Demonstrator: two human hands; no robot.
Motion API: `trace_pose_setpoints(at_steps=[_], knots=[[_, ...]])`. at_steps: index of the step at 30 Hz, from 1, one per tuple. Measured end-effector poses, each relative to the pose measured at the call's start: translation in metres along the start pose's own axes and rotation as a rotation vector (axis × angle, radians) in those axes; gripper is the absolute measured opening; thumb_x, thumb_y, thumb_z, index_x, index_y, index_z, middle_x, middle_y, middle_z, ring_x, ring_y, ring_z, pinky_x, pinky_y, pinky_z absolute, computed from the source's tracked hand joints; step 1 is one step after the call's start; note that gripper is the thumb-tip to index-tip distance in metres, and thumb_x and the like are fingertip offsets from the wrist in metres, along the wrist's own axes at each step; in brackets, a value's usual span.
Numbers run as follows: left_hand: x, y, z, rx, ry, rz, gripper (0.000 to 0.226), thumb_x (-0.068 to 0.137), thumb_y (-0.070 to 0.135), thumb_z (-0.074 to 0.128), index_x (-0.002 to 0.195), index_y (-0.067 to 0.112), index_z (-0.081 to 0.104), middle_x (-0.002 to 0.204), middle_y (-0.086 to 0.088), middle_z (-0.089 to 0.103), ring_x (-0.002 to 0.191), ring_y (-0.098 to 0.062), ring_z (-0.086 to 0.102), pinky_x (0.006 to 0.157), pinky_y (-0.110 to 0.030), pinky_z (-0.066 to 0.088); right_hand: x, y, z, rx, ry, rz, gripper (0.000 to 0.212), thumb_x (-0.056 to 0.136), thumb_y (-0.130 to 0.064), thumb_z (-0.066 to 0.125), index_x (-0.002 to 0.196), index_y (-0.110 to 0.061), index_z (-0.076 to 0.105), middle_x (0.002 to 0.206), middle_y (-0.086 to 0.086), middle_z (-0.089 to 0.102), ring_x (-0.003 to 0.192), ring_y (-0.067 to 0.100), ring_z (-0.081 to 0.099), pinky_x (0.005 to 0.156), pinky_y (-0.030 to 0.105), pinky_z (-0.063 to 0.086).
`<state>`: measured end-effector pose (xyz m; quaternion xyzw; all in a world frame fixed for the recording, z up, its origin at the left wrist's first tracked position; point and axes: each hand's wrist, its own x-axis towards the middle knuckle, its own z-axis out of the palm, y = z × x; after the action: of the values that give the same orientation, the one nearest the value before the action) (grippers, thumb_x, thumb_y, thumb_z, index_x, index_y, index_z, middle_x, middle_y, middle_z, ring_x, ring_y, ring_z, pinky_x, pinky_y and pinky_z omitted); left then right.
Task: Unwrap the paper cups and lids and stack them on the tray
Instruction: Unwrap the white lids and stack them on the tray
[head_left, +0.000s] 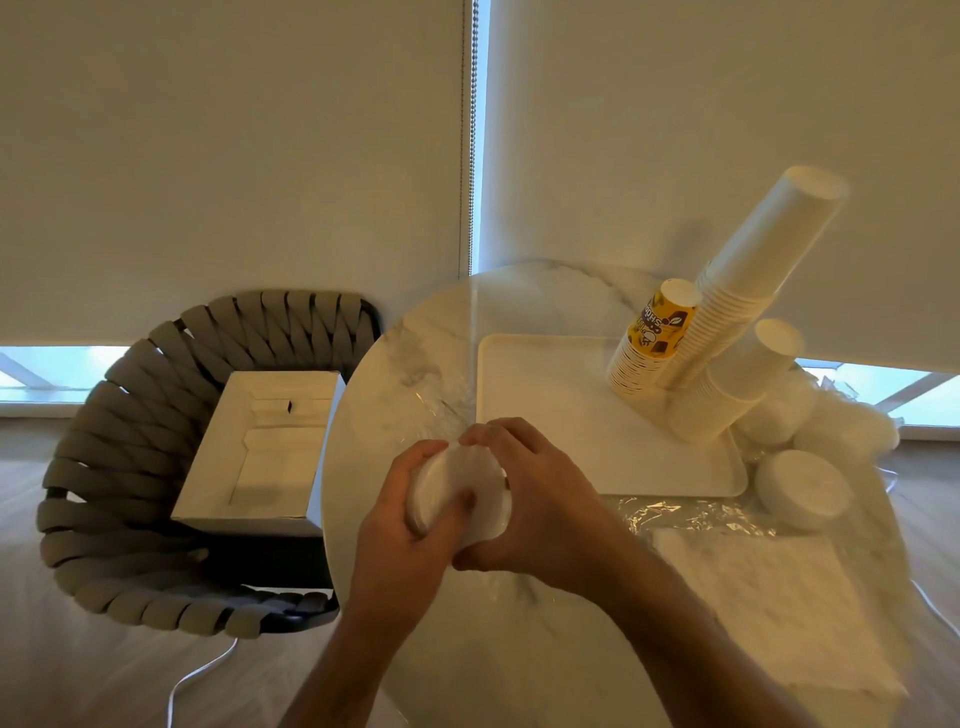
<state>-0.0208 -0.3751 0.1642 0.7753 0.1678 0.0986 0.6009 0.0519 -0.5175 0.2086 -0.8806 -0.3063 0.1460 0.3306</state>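
Over the near left part of the round marble table I hold a stack of white lids in clear wrap with both hands. My left hand grips its left end, and my right hand curls around its right side. The white tray lies just beyond. On its right part stand a tall stack of white paper cups, a yellow printed cup stack and a short white cup stack, all upside down.
More wrapped lid stacks and crumpled clear wrap lie right of the tray, with white napkins nearer me. A woven grey chair on the left holds an open white box. A white cable runs across the floor.
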Motion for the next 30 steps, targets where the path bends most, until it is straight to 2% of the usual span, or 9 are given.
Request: trace_pose_setpoints(at_steps=[3,6,10,14,16,18,22,25,30], knots=[[0.001,0.002,0.001,-0.017,0.006,-0.017,0.05,0.076,0.05,0.064,0.122,0.052,0.045,0.109,0.047,0.052,0.105,0.005,0.057,0.075,-0.034,0.062,0.0,0.002,0.002,0.018,0.026,-0.009,0.101,0.058,-0.049,0.094,0.141,-0.03,0.041,0.143,-0.012,0.04,0.122,0.011,0.045,0.099,0.029,0.053],[0.002,0.005,0.002,-0.075,0.022,-0.024,0.048,0.077,0.052,0.066,0.12,0.054,0.046,0.112,0.042,0.053,0.109,0.001,0.056,0.066,-0.029,0.061,0.0,0.006,0.001,0.058,0.044,-0.017,0.1,0.058,-0.048,0.094,0.14,-0.031,0.041,0.141,-0.014,0.039,0.12,0.009,0.046,0.096,0.03,0.055],[0.0,0.006,0.002,-0.146,0.02,-0.09,0.047,0.077,0.06,0.063,0.12,0.05,0.045,0.117,0.033,0.052,0.109,-0.008,0.056,0.077,-0.038,0.062,0.002,0.014,0.0,0.111,0.052,0.014,0.102,0.058,-0.05,0.093,0.141,-0.035,0.038,0.139,-0.018,0.039,0.118,0.008,0.047,0.095,0.029,0.056],[-0.003,0.01,0.0,-0.271,-0.033,-0.134,0.046,0.079,0.048,0.064,0.122,0.05,0.046,0.11,0.041,0.051,0.105,-0.013,0.063,0.062,-0.044,0.062,0.005,0.022,-0.004,0.194,0.05,0.069,0.097,0.062,-0.048,0.091,0.143,-0.037,0.038,0.137,-0.02,0.043,0.117,0.01,0.053,0.092,0.028,0.058],[-0.003,0.011,-0.002,-0.318,-0.028,-0.154,0.046,0.078,0.042,0.064,0.122,0.047,0.05,0.107,0.039,0.054,0.102,-0.008,0.065,0.06,-0.045,0.062,0.008,0.028,-0.009,0.267,0.1,0.1,0.093,0.062,-0.045,0.091,0.14,-0.04,0.041,0.129,-0.023,0.049,0.109,0.008,0.06,0.085,0.024,0.059],[-0.002,0.01,-0.004,-0.31,-0.008,-0.171,0.047,0.079,0.036,0.067,0.121,0.047,0.051,0.109,0.036,0.055,0.103,-0.016,0.064,0.06,-0.046,0.062,0.012,0.036,-0.016,0.325,0.152,0.143,0.09,0.063,-0.042,0.092,0.138,-0.038,0.041,0.122,-0.025,0.051,0.104,0.005,0.062,0.078,0.021,0.059],[-0.001,0.004,-0.009,-0.286,0.045,-0.198,0.049,0.077,0.033,0.071,0.119,0.049,0.052,0.115,0.03,0.051,0.108,-0.025,0.058,0.059,-0.046,0.061,0.026,0.061,-0.021,0.298,0.245,0.246,0.084,0.067,-0.038,0.091,0.135,-0.032,0.043,0.124,-0.01,0.054,0.106,0.012,0.059,0.076,0.018,0.054],[-0.001,0.002,-0.011,-0.28,0.05,-0.201,0.05,0.074,0.036,0.071,0.118,0.05,0.052,0.114,0.029,0.052,0.109,-0.025,0.057,0.057,-0.045,0.061,0.036,0.085,-0.01,0.195,0.288,0.324,0.08,0.067,-0.039,0.089,0.134,-0.027,0.046,0.125,-0.004,0.054,0.106,0.019,0.056,0.08,0.029,0.055],[-0.001,-0.001,-0.012,-0.272,0.064,-0.186,0.052,0.075,0.033,0.072,0.122,0.043,0.052,0.109,0.03,0.054,0.108,-0.026,0.059,0.055,-0.045,0.061,0.052,0.122,0.023,0.054,0.221,0.369,0.076,0.067,-0.037,0.088,0.131,-0.022,0.049,0.131,0.002,0.055,0.113,0.023,0.052,0.089,0.035,0.049]])
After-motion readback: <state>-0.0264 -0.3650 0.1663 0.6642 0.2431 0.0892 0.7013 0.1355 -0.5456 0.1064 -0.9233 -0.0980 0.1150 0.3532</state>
